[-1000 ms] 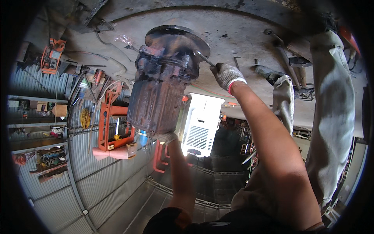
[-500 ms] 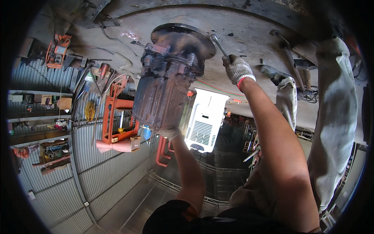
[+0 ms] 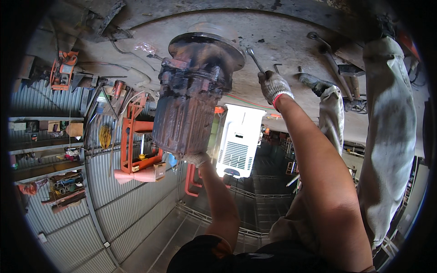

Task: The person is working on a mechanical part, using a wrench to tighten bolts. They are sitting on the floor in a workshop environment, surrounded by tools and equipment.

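A dark, grease-covered electric motor with a ribbed body (image 3: 184, 123) and a broad round flange (image 3: 207, 48) fills the centre-left. The flange meets the grey concrete floor (image 3: 268, 27) at the top of the picture. My left hand (image 3: 196, 159), in a knit work glove, touches the motor's end opposite the flange. Its fingers are hidden behind the body. In my gloved right hand (image 3: 273, 86) is a metal wrench (image 3: 256, 59), gripped by its handle. The wrench's head points toward the flange and stays apart from it.
A large ring wrench (image 3: 325, 48) and a small L-shaped rod (image 3: 277, 68) lie on the floor. Right of my arm are a shoe (image 3: 314, 83) and grey trouser legs (image 3: 389, 113). An orange frame (image 3: 129, 141), shelves (image 3: 45, 141) and a white unit (image 3: 239, 136) appear beyond.
The view has shifted slightly. The motor appears a little further left and lower, and my right hand with the wrench a little lower. Both hands keep their places on the motor and wrench.
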Available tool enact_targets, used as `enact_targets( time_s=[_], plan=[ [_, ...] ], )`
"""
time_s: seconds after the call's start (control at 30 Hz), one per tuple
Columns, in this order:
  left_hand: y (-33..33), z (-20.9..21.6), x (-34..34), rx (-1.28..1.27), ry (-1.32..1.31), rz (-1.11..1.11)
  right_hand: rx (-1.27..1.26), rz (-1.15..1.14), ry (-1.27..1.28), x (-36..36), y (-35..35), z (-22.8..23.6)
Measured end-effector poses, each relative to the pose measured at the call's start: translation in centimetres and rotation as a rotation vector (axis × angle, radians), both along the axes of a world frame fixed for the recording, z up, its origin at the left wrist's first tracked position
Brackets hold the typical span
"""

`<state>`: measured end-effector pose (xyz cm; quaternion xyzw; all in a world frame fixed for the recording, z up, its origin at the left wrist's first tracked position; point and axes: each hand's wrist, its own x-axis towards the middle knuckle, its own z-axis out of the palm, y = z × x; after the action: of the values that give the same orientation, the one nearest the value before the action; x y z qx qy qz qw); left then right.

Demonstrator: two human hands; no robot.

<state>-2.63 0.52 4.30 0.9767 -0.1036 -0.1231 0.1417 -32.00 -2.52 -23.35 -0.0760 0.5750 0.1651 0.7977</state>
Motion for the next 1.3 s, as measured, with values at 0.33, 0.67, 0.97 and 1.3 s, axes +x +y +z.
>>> enact_targets(
  time_s=[0.33,0.67,0.97,1.3],
  plan=[
    [-1.7,-0.9,-2.5,0.03,-0.036,0.024,-0.052,0.022,0.017,0.1,0.4,-0.6],
    [-1.3,-0.8,-1.6,0.063,-0.03,-0.069,0.046,0.0,0.004,-0.2,-0.4,-0.6],
    [-1.5,-0.7,-1.6,-0.024,0.012,-0.021,-0.007,0.009,0.044,-0.1,-0.5,-0.8],
    [-1.5,-0.9,-2.0,-0.118,0.053,-0.011,0.006,-0.002,0.037,0.0,-0.1,-1.2]
  ],
)
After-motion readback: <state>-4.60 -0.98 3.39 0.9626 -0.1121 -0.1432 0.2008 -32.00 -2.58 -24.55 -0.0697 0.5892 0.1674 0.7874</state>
